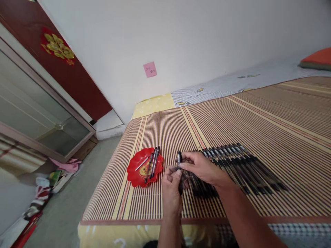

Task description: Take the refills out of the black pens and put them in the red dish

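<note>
A black-ended pen (179, 157) stands nearly upright between my two hands. My left hand (172, 182) is closed around its lower part, and my right hand (198, 167) pinches it near the top. Right of my hands, several similar pens (232, 158) lie side by side in a slanted row, some of them hidden by my right hand and forearm. To the left, a red scalloped plate (131, 175) holds a few pens (154, 162) and a thin white stick (141, 164).
The striped bamboo mat (150, 203) covers a bed with yellow and checked bedding. A white wall with a pink note (150, 69) rises behind it. On the left are a glass-panelled door (38, 103) and shoes (38, 196) on the floor. An orange cushion (318, 58) lies far right.
</note>
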